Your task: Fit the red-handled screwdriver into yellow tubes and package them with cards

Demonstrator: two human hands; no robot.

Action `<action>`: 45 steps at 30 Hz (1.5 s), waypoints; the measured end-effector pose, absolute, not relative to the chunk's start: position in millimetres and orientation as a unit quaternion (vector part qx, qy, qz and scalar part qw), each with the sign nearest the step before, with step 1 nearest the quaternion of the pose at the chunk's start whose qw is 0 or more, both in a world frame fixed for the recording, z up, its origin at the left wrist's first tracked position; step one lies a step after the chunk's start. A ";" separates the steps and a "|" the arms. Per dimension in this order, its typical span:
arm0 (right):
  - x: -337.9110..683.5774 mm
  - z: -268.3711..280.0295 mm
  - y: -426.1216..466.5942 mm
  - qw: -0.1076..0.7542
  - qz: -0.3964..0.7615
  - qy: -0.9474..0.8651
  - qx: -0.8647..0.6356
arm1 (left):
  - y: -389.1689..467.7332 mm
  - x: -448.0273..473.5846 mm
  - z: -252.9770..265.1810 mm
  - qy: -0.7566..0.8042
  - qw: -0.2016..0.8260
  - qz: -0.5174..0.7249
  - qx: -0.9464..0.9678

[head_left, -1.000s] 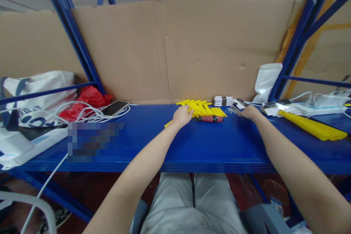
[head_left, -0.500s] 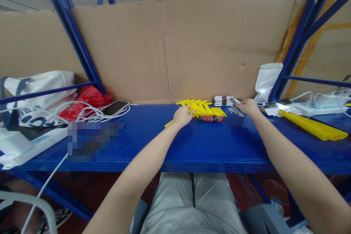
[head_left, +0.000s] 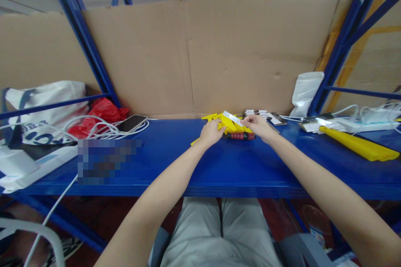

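Note:
My left hand (head_left: 212, 132) is closed on a yellow plastic scraper, its handle end (head_left: 194, 142) poking out below the hand. Between the fingertips of my right hand (head_left: 256, 126) is a thin, shiny flat blade (head_left: 232, 117), tilted up to the left over several yellow plastic scrapers (head_left: 231, 126) lying in a heap. Just in front of the heap lies a tool with a red and black handle (head_left: 240, 136). Small white and black packets (head_left: 256, 112) are stacked behind my right hand, with a dark packet (head_left: 277, 118) beside them.
A long yellow plastic piece (head_left: 359, 144) lies on the blue table (head_left: 238, 167) at the right, near a white power strip (head_left: 360, 125). On the left are a phone (head_left: 133, 123), coiled white cables (head_left: 102, 131) and a red bag (head_left: 105, 112). Cardboard (head_left: 250, 50) stands behind.
My right hand has moved left with the blade, from beside the packets to over the yellow heap. My left hand has shifted slightly to the right, still closed on the scraper.

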State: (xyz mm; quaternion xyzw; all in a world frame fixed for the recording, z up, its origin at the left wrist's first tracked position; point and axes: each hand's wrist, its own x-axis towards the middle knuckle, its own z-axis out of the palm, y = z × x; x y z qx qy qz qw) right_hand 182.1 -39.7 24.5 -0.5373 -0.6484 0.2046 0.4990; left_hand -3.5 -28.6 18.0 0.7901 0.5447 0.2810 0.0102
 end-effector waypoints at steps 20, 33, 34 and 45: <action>164.7 24.9 -51.1 0.475 0.247 -0.620 -0.573 | -37.8 -3.6 18.9 0.488 -0.043 0.235 0.840; 162.6 27.5 -53.5 0.475 0.297 -0.601 -0.570 | -44.8 1.8 18.7 0.479 -0.111 0.160 0.856; 162.6 27.5 -53.7 0.475 0.306 -0.598 -0.569 | -44.8 1.9 18.3 0.475 -0.114 0.161 0.857; 168.2 26.1 -57.1 0.466 0.433 -0.572 -0.518 | -43.8 2.2 15.8 0.444 -0.120 0.165 0.872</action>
